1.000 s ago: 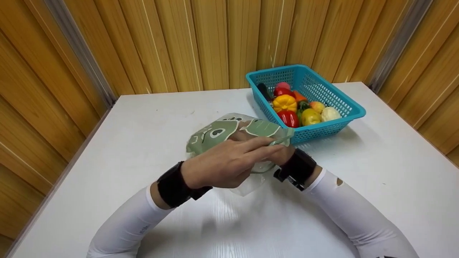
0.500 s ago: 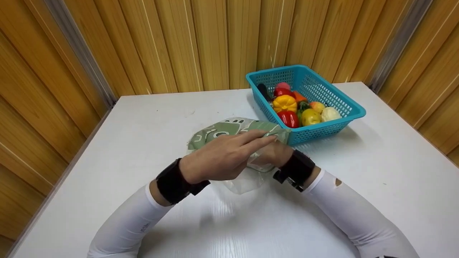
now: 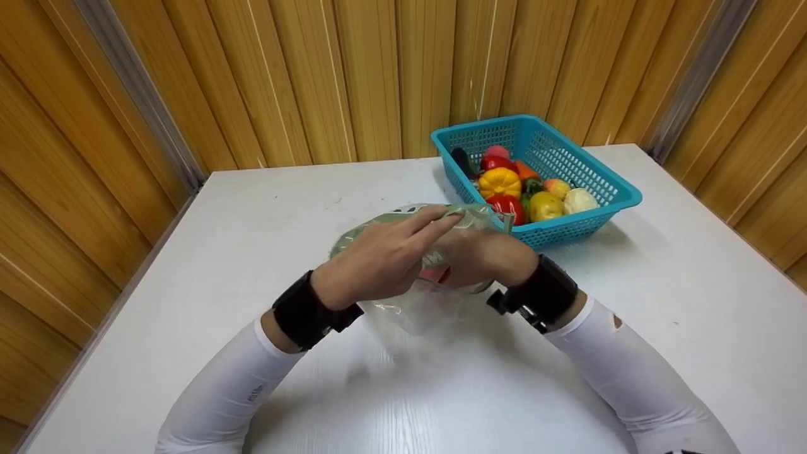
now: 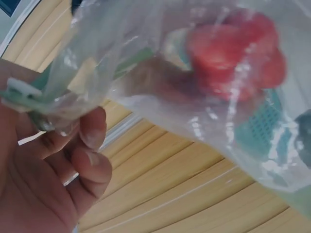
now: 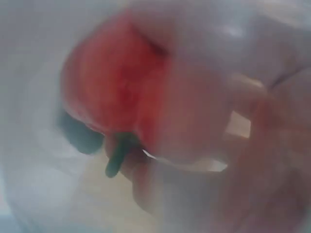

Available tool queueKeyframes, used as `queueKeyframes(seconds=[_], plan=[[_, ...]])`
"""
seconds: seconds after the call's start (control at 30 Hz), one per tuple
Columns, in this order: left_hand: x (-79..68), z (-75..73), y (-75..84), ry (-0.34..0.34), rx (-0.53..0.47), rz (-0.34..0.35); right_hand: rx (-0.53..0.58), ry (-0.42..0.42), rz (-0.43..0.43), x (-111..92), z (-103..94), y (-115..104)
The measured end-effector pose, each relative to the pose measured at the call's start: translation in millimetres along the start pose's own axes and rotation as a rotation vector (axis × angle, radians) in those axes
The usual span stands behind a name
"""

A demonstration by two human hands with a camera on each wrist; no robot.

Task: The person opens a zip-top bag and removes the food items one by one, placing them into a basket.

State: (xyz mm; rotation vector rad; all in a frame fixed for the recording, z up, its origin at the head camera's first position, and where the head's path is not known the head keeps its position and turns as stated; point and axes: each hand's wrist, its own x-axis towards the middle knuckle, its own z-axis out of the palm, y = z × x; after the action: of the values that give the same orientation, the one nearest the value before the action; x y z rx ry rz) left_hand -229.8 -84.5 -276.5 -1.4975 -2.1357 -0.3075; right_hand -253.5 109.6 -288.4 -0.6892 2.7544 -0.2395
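A translucent plastic bag (image 3: 416, 315) with green printing hangs low over the table in the head view. My left hand (image 3: 378, 258) grips its mouth edge, with curled fingers on the rim in the left wrist view. My right hand (image 3: 492, 255) reaches into the bag, partly veiled by the film. It holds a red bell pepper (image 5: 112, 77) with a green stem, fingers around its underside. Only a sliver of the red bell pepper shows between the hands in the head view. Beside it in the right wrist view is a dark green rounded thing (image 5: 80, 133).
A blue perforated basket (image 3: 567, 230) stands at the back right, close to the bag. It bears a yellow pumpkin (image 3: 500, 183), another red pepper (image 3: 506, 208), a yellow-green fruit (image 3: 546, 206) and several others. Wood-patterned panels (image 3: 372, 75) border the white table (image 3: 277, 208).
My right hand has shifted back and to the right, and red now shows beneath it. The left hand has moved slightly up and left, gathering the bag's edge.
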Motion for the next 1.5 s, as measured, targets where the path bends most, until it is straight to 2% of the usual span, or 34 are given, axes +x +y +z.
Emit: queueKeyframes(seconds=[0.1,0.13,0.2,0.3,0.4,0.57,0.73,0.9,0.97,1.03,1.13,1.2,1.27,1.4,1.5], plan=[[-0.6,1.2,-5.6,0.047,0.045,-0.063,0.011,0.067,-0.105,-10.0,-9.2,-1.7],[-0.6,1.7,-7.1,0.056,0.058,-0.088,0.002,0.089,-0.16,-13.0,-12.0,-1.6],[-0.5,2.6,-9.4,0.063,0.087,-0.143,-0.004,0.113,-0.215,-18.9,-17.2,-1.1],[-0.2,3.4,-11.1,0.047,0.126,-0.219,-0.021,0.149,-0.264,-26.3,-23.9,0.1],[0.2,2.5,-10.7,0.021,0.144,-0.276,-0.037,0.19,-0.277,-31.9,-28.8,1.0],[1.0,0.9,-9.0,-0.005,0.16,-0.342,-0.073,0.27,-0.301,-38.7,-34.1,2.7],[1.4,1.2,-9.4,-0.006,0.185,-0.399,-0.062,0.372,-0.403,-46.0,-39.3,6.3],[0.7,1.8,-10.9,-0.048,0.181,-0.448,0.031,0.533,-0.55,-55.4,-47.4,13.6],[-0.3,2.5,-11.5,-0.067,0.175,-0.443,0.066,0.622,-0.6,-57.8,-51.3,18.1],[-1.5,3.1,-12.4,-0.072,0.175,-0.424,0.088,0.722,-0.611,-58.3,-55.4,23.6],[-3.6,4.1,-13.4,-0.062,0.173,-0.387,0.108,0.877,-0.544,-55.4,-60.4,35.7],[-4.5,4.3,-13.3,-0.061,0.161,-0.387,0.119,0.962,-0.429,-51.6,-62.4,45.9],[-4.8,4.0,-12.8,-0.069,0.15,-0.4,0.127,1.023,-0.266,-47.4,-63.4,56.6],[-4.2,3.4,-11.2,-0.102,0.119,-0.431,0.169,1.041,0.046,-40.0,-62.7,77.6],[-3.3,3.0,-10.5,-0.118,0.103,-0.438,0.228,1.014,0.171,-36.0,-61.3,91.7]])
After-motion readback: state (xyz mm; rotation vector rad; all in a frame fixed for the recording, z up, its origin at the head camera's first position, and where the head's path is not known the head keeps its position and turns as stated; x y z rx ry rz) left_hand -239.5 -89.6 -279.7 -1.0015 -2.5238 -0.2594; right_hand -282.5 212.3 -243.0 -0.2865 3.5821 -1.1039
